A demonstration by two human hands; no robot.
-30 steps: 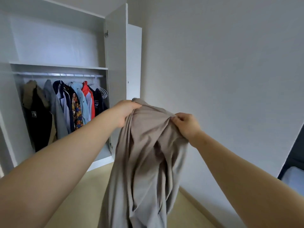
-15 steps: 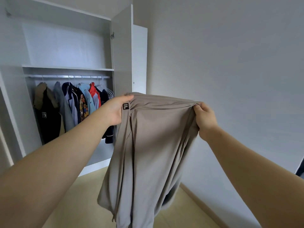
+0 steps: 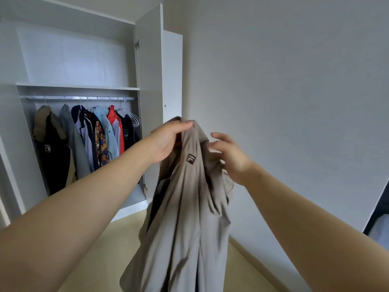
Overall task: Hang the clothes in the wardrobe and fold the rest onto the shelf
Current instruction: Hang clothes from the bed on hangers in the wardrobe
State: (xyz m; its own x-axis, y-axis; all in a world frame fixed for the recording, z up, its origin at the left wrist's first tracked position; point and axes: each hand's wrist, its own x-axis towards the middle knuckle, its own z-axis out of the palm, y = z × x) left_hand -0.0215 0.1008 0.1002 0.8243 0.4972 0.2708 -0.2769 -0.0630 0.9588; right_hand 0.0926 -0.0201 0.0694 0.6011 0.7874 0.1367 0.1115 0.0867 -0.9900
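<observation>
Wardrobe (image 3: 69,60) open at left, white panels, jackets and shirts (image 3: 88,140) on its rail, shelf (image 3: 77,86) above. Beige garment (image 3: 185,218), soft and creased, hangs in midair before the wall. Left hand (image 3: 168,138) grips its bunched top, arm stretched forward. Right hand (image 3: 229,152) just beside it, fingers spread, grasping nothing. Small dark square patch (image 3: 191,159) on the fabric, lettering unreadable.
</observation>
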